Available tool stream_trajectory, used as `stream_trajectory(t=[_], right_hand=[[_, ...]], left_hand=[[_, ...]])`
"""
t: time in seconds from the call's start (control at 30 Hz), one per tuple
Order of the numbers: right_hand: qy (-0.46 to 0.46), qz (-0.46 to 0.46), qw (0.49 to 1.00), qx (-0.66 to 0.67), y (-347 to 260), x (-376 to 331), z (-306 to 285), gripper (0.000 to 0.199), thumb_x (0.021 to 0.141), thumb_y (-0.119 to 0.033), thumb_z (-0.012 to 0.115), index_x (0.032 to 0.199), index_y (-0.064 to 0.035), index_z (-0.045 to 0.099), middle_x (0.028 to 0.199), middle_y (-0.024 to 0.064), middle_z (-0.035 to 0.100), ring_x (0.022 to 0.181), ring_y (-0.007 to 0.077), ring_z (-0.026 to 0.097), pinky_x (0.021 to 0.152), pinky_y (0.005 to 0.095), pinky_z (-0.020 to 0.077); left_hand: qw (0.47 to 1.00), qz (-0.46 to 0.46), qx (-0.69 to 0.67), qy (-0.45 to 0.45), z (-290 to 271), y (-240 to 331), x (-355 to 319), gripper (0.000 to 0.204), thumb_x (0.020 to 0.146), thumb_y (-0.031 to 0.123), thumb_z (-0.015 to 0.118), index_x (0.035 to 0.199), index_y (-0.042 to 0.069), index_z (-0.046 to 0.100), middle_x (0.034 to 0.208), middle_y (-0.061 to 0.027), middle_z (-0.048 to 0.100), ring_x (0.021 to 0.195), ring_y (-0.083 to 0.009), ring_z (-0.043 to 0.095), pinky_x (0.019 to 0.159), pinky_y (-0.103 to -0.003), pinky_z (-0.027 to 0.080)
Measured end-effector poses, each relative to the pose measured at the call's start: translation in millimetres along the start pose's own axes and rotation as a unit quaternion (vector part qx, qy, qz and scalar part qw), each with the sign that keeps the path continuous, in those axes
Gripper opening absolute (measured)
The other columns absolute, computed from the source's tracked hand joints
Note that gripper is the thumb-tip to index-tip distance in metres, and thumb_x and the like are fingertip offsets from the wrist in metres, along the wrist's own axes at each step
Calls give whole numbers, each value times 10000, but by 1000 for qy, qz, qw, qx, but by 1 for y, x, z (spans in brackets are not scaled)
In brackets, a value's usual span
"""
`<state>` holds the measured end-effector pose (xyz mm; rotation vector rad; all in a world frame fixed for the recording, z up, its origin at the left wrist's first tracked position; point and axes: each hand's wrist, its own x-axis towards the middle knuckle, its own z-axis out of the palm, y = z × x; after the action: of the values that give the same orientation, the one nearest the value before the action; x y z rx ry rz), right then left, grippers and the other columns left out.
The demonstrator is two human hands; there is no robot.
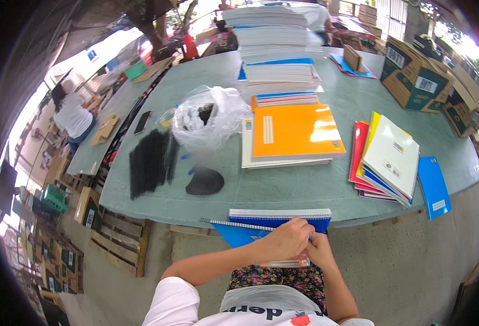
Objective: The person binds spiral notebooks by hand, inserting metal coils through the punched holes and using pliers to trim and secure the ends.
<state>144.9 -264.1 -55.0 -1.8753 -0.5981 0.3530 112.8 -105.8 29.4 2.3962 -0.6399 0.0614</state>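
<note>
Close in front of my body, at the table's near edge, my left hand (pixel 287 239) and my right hand (pixel 320 251) meet with closed fingers. What they pinch is small and mostly hidden; a bit of blue shows between them. Beneath the left hand lies a dark blue spiral notebook (pixel 250 221), its white page edges along the top. A lighter blue spiral notebook (pixel 229 234) lies slanted at its left, partly under my left forearm. Below my fingers something clear and orange-tinted (pixel 304 259) shows, its kind unclear.
On the green table (pixel 223 198) stand a tall notebook stack (pixel 274 38), orange-covered notebooks (pixel 296 130), a fanned pile (pixel 390 155) and a blue notebook (pixel 434 187). Left are a plastic bag (pixel 209 117), black strands (pixel 153 163) and a phone (pixel 142 122). Cartons (pixel 416 76) sit far right; a person (pixel 73 117) works left.
</note>
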Motion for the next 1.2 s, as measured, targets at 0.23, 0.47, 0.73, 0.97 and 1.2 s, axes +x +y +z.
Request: stream_trajectory(t=[0.23,0.47,0.73,0.97,1.2], right_hand=[[4,23,999,32,-38,4,10,75,794,-46,563,789,14,607,642,43,626,612,66,534,530,260,417],[22,8,1000,21,-48,0,9,100,811,-31,530,759,42,575,668,51,624,654,46,517,551,256,411],[93,-16,985,142,-49,2,4,78,796,-33,597,811,42,614,710,0,609,661,52,519,558,231,410],[126,27,974,184,-49,-5,-28,223,743,-59,686,945,27,648,830,60,656,776,120,595,722,238,465],[143,-20,989,-38,-25,0,-18,201,834,-68,598,1006,37,608,735,6,587,674,83,506,628,209,424]], left_hand=[[989,-59,1,136,-6,-2,-16,228,762,61,561,960,-52,572,946,-189,583,919,-324,539,813,-380,440],[994,-17,9,107,-4,1,-17,149,697,61,602,815,-2,538,817,-146,532,848,-318,512,753,-381,432],[994,-53,-83,50,-48,-22,-9,565,695,349,723,1143,48,558,1108,-192,526,1081,-328,487,945,-410,376],[839,-475,249,91,-193,-201,-93,275,657,118,697,904,22,627,958,-165,605,985,-325,558,816,-404,466],[837,-512,191,-32,-177,-287,-130,804,505,141,831,1219,21,482,1254,-201,474,1165,-348,456,930,-403,428]])
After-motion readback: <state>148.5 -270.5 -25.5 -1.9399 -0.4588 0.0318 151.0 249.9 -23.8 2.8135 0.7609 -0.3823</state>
